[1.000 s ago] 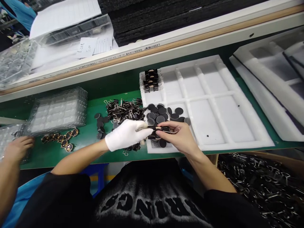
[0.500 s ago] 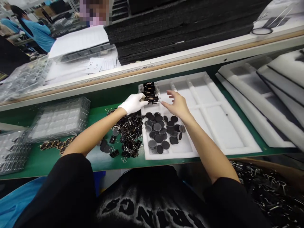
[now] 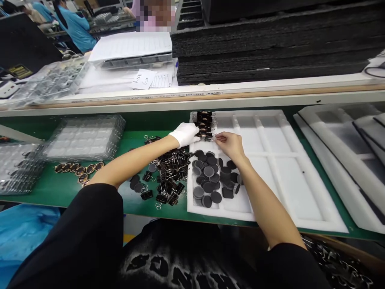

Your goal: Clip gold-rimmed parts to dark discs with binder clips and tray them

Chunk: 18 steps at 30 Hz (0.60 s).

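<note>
A column of black binder clips (image 3: 205, 118) stands in the upper left compartment of the white foam tray (image 3: 269, 154). My left hand (image 3: 185, 134), in a white glove, closes its fingers on the left side of the clip nearest me. From the right, my bare right hand (image 3: 231, 145) pinches the silver handle of that same clip. Below the hands, black round discs (image 3: 208, 171) lie scattered in the lower left compartment. Just left of the tray is a heap of loose binder clips (image 3: 170, 172) on the green table (image 3: 114, 194).
Clear plastic trays (image 3: 82, 136) are stacked at the left, with gold-rimmed round pieces (image 3: 81, 170) in front. More foam trays (image 3: 339, 156) lean at the right. A white shelf edge (image 3: 240, 96) runs behind, bearing black foam sheets (image 3: 270, 48).
My right hand's fingers have closed from spread to a pinch at the clip handle. The view has shifted, so the bench sits further right and lower.
</note>
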Available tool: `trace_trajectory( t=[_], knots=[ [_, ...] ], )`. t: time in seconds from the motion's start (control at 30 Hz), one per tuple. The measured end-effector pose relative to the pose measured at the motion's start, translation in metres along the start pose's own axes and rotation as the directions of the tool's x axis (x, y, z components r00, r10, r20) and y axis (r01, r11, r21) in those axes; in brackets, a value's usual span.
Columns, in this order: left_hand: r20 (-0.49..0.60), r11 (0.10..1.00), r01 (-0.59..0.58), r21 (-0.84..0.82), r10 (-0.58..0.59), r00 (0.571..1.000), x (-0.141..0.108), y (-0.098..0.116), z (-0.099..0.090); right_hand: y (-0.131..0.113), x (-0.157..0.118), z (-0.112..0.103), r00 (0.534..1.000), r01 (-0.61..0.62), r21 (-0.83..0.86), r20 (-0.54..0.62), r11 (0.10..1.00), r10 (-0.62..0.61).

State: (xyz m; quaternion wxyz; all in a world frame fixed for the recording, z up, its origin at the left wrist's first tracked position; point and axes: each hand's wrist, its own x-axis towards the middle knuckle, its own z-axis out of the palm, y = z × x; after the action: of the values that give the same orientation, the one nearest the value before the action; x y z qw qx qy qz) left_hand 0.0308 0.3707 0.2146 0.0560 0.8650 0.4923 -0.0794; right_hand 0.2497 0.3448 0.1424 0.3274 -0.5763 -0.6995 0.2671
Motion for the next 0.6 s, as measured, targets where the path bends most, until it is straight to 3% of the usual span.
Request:
trace_trajectory(
  t=[0.1, 0.17, 0.3, 0.4, 0.43, 0.5, 0.6],
  knots=[
    [0.009, 1.0, -0.01, -0.01, 0.01, 1.0, -0.014, -0.004, -0.009, -0.001, 0.001, -0.001, 1.0, -0.003, -0.026, -0.008, 1.0, 0.003],
    [-0.031, 1.0, -0.013, -0.005, 0.013, 0.999, -0.039, -0.01, -0.02, -0.009, -0.005, -0.01, 1.0, 0.012, -0.047, 0.007, 0.999, -0.012],
    [-0.166, 0.994, 0.051, -0.095, -0.066, 0.984, -0.128, -0.028, -0.037, -0.035, -0.044, -0.047, 0.984, 0.131, -0.213, 0.144, 0.968, -0.102],
    [-0.258, 0.936, 0.184, -0.299, -0.265, 0.929, -0.208, -0.051, -0.025, -0.042, -0.085, -0.063, 0.927, 0.204, -0.297, 0.365, 0.933, -0.086],
    [-0.282, 0.896, 0.276, -0.347, -0.38, 0.881, -0.234, -0.062, -0.014, -0.039, -0.097, -0.064, 0.914, 0.224, -0.314, 0.397, 0.923, -0.086],
    [-0.342, 0.795, 0.461, -0.395, -0.593, 0.729, -0.279, -0.087, 0.019, -0.03, -0.115, -0.058, 0.912, 0.234, -0.353, 0.403, 0.906, -0.078],
    [-0.381, 0.57, 0.702, -0.427, -0.817, 0.432, -0.333, -0.129, 0.078, -0.012, -0.128, -0.046, 0.925, 0.21, -0.377, 0.377, 0.902, -0.058]
  ],
)
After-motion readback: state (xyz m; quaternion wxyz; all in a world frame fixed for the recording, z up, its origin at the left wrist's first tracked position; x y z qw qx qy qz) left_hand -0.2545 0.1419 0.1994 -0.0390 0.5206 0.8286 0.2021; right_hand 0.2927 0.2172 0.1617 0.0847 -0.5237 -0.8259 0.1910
